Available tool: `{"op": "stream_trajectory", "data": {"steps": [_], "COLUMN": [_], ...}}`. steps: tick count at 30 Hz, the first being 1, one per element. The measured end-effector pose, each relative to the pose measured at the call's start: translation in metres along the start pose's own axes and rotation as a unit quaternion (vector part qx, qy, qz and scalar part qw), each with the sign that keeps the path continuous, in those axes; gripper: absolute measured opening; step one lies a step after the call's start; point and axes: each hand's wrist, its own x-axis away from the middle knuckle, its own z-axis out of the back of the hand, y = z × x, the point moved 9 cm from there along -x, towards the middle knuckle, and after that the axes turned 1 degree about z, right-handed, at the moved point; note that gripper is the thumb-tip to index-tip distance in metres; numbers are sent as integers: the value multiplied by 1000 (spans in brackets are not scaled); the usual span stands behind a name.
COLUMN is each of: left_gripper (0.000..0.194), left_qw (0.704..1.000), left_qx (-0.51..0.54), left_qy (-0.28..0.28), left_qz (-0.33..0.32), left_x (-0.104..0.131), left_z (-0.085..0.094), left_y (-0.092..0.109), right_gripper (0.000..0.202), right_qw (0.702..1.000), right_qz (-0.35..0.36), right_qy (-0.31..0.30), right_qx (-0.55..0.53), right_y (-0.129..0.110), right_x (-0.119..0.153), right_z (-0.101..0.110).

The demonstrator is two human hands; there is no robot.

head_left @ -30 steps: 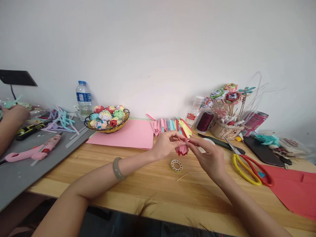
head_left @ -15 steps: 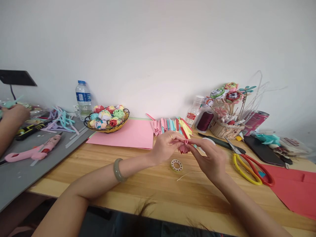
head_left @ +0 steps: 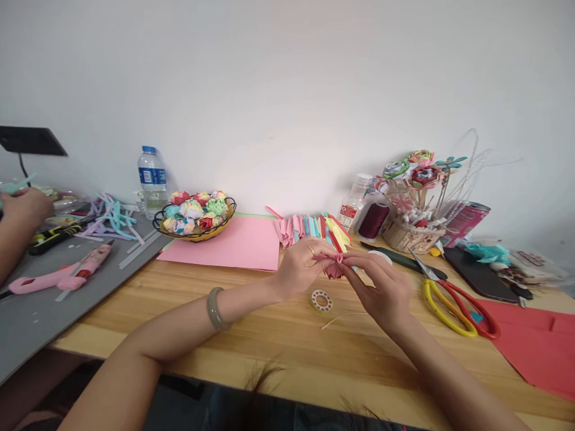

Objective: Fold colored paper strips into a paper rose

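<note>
Between my two hands is a small pink and red folded-paper flower (head_left: 334, 270), partly hidden by my fingers. My left hand (head_left: 302, 268) pinches it from the left, and my right hand (head_left: 381, 286) pinches its right side with thumb and forefinger. Just behind them stands a row of folded paper strips (head_left: 299, 229) in pink, blue, red and yellow. Below the flower a roll of clear tape (head_left: 322, 300) lies on the wooden table (head_left: 251, 335), beside a thin pale string (head_left: 341, 317). A white round thing (head_left: 381, 257) is half covered by my right hand.
Left are pink paper (head_left: 242, 245), a basket (head_left: 197, 238) of paper flowers, a water bottle (head_left: 151, 179) and a pink glue gun (head_left: 67, 275); another person's hand (head_left: 27, 206) works there. Right are scissors (head_left: 449, 299), a phone (head_left: 478, 274), red paper (head_left: 534, 341), a thread spool (head_left: 374, 220) and a flower pot (head_left: 411, 236).
My hands stay almost in place, with slight finger movement at the pink paper. The other person's hand at the far left has shifted slightly.
</note>
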Motion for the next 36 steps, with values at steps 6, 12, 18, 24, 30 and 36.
{"op": "stream_trajectory", "data": {"steps": [6, 12, 18, 24, 30, 36], "left_gripper": [9, 6, 2, 7, 9, 18], "left_qw": [1000, 997, 994, 991, 973, 930], "left_qx": [-11, -16, -39, -64, -16, 109], "left_qy": [-1, 12, 6, -118, -206, -230], "left_qz": [-20, -68, -104, -11, 100, 265], "left_x": [1, 0, -1, -8, -11, 1], "left_z": [0, 2, 2, -11, -17, -24], "left_y": [4, 12, 14, -4, -21, -46], "right_gripper": [14, 12, 15, 10, 12, 21], "right_qw": [999, 999, 998, 999, 974, 863], "right_qz": [1, 21, 40, 20, -140, -292], "right_qy": [8, 30, 40, -26, -113, -223], "right_qx": [36, 34, 28, -10, -135, -348], "right_y": [-2, -4, -4, 5, 27, 43], "right_x": [-1, 0, 1, -1, 1, 13], "right_z": [2, 4, 5, -8, -25, -50]}}
